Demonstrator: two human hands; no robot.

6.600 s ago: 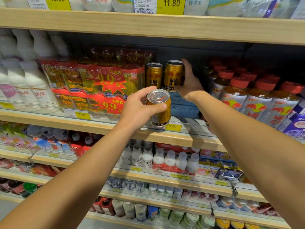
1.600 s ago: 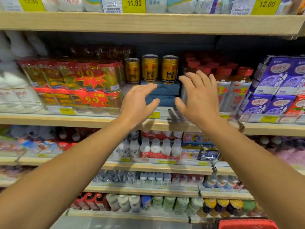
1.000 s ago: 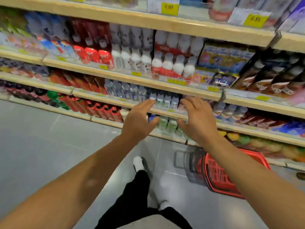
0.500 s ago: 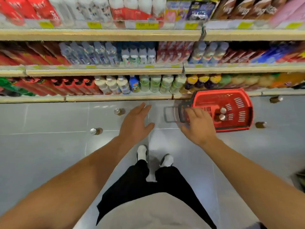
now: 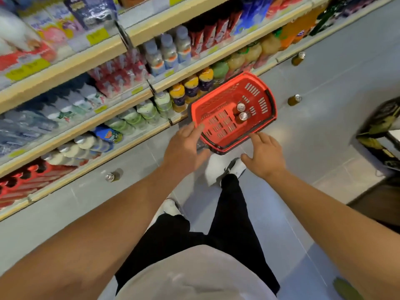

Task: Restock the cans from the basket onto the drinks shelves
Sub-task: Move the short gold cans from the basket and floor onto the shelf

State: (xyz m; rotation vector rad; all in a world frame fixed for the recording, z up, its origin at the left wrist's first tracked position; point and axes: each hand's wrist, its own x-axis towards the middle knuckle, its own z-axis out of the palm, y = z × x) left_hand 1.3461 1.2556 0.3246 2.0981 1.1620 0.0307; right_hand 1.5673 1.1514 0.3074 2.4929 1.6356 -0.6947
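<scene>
A red plastic basket [image 5: 257, 98] sits on the grey floor below the lowest drinks shelf. Two cans stand upright inside it, one [image 5: 240, 107] just behind the other [image 5: 243, 116]. My left hand [image 5: 185, 149] hovers over the basket's near left corner, fingers spread and holding nothing. My right hand [image 5: 264, 155] is at the basket's near right edge, also spread with nothing in it. Both arms reach down from the bottom of the view.
Loose cans lie on the floor: one [image 5: 112, 176] left of my feet, two to the right [image 5: 294, 100] [image 5: 298, 58]. Bottle-filled shelves [image 5: 138, 135] run diagonally along the left. A dark yellow-marked object [image 5: 381, 135] stands at the right edge. My shoes stand just before the basket.
My view dropped from the upper shelf with gold cans to the floor. Both empty hands came down with it and now reach the basket's near edge.
</scene>
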